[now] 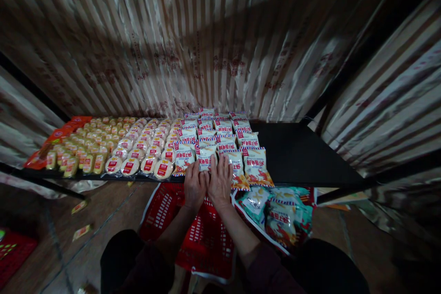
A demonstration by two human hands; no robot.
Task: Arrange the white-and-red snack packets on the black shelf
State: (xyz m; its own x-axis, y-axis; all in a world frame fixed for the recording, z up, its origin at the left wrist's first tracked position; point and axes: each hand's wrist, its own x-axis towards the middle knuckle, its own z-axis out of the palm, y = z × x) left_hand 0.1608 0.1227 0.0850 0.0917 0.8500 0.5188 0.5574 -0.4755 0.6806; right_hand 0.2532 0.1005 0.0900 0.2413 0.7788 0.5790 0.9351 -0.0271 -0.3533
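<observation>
On a black shelf (303, 154) stand rows of white snack bags with red lettering and striped red-and-blue edges. Both hands are at one snack bag (207, 152) in the front row. My left hand (195, 186) has its bent fingers on the bag's lower left part. Close beside it, my right hand (220, 181) holds the lower right side, its fingertips also near the neighbouring bag (236, 167). The thumbs nearly meet, and the hands cover the bag's bottom. Another front-row bag (257, 165) leans at the right end.
Left of the bags lie round wrapped cakes (129, 165), small yellow packets (87, 163) and an orange package (57, 140). Below are a red basket (198, 257) and a container with green and white bags (282, 216). Packets (81, 232) lie on the floor. Striped fabric (213, 46) hangs behind.
</observation>
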